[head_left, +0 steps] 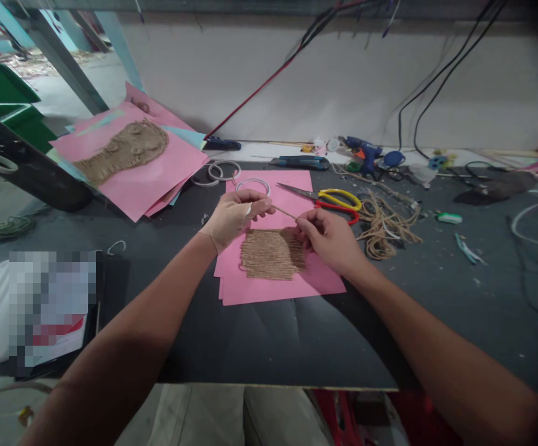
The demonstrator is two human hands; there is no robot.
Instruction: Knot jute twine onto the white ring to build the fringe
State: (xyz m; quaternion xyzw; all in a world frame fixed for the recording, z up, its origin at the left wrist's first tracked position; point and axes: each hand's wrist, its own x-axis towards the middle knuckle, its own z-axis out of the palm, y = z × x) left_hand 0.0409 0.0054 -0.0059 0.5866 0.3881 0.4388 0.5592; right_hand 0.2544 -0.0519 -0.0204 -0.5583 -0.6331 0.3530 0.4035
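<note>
Between my two hands runs a short piece of jute twine (pixel 284 212), stretched above a pink sheet (pixel 250 293). My left hand (pixel 237 217) pinches one end, with something pale at its thumb. The other end is pinched in the fingertips of my right hand (pixel 327 238). Below them, a patch of twine rows (pixel 272 255) lies side by side on the sheet, its right edge partly shaded by my right hand. Scissors (pixel 329 201) with yellow and red handles rest just beyond that hand. A loose bundle of twine (pixel 384 226) lies to their right.
Papers with a twine-covered shape (pixel 134 145) sit at the back left, beside several white rings (pixel 225 170). A utility knife (pixel 303 162) and a blue glue gun (pixel 364 152) lie along the back. A dark upright post (pixel 31 161) and a blurred-out flat item (pixel 59 310) are at left.
</note>
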